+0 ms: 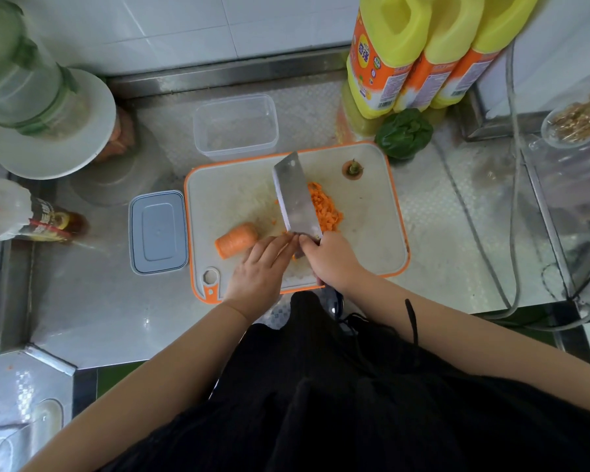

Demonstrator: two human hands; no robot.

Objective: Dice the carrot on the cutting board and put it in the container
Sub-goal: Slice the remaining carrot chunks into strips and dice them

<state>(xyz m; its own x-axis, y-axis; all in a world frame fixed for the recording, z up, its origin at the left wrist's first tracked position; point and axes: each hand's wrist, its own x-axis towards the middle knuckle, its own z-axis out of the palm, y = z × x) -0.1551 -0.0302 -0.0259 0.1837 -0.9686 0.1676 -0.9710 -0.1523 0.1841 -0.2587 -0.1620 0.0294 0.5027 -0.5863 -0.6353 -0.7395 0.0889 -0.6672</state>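
A white cutting board (365, 233) with an orange rim lies on the steel counter. On it a pile of diced carrot (326, 209) sits beside a cleaver (295, 195), whose handle my right hand (332, 264) grips. My left hand (263, 267) lies on the board with straight fingers touching the blade near its heel. An uncut carrot chunk (236, 240) rests to the left of that hand. The carrot's cut-off top (352, 169) stands at the board's far right. A clear plastic container (235, 127) stands behind the board.
The container's grey lid (158, 231) lies left of the board. Three yellow oil bottles (419, 52) and a green pepper (404, 132) stand at the back right. A white plate (52, 127), a jar and a sauce bottle (31, 216) crowd the left. Cables run along the right.
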